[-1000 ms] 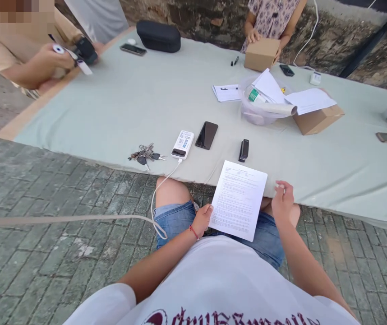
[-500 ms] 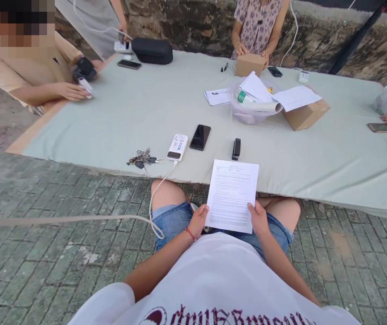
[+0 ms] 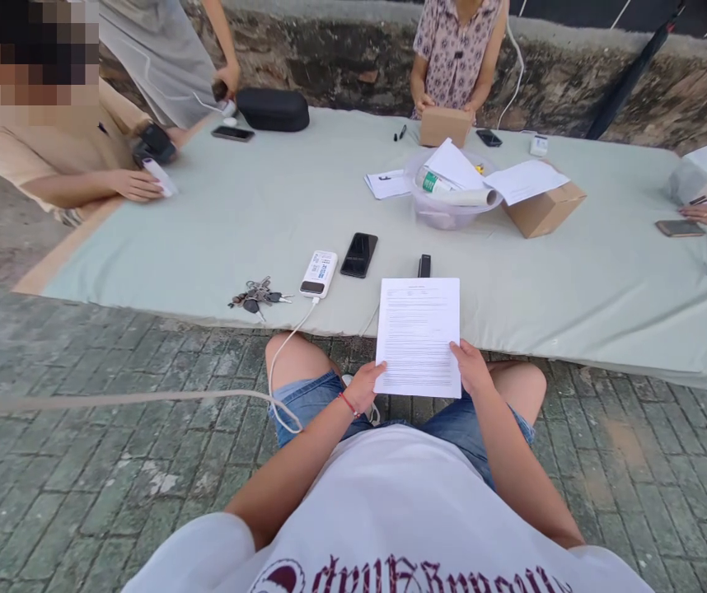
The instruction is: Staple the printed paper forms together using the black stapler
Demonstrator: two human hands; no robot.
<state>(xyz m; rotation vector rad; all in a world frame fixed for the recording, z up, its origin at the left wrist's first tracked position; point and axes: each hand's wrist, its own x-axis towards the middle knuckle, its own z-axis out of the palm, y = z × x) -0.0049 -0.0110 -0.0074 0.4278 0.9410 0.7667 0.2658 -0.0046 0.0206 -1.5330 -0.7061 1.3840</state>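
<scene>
A printed sheet of paper (image 3: 419, 333) is held upright-side toward me over my lap, its top part in front of the table edge. My left hand (image 3: 366, 387) pinches its left edge, thumb on the front. On the right edge, my right hand (image 3: 472, 368) grips it the same way. Whether it is one sheet or a thin stack I cannot tell. Just beyond the paper lies a black stapler (image 3: 424, 265), its near end hidden by the sheet. A black phone (image 3: 359, 254) and a white power bank (image 3: 319, 273) with a cable lie to its left.
Keys (image 3: 259, 296) lie near the front edge of the cloth-covered table (image 3: 255, 214). Farther back stand a plastic basin (image 3: 446, 216) with papers, a cardboard box (image 3: 545, 212) and a black case (image 3: 273, 109). Other people are around the table. A white cable (image 3: 143, 400) crosses at left.
Both hands have raised the paper slightly and moved it forward, so its top now covers the stapler's near end. The camera view has shifted a little. A person at the back left has moved their hand.
</scene>
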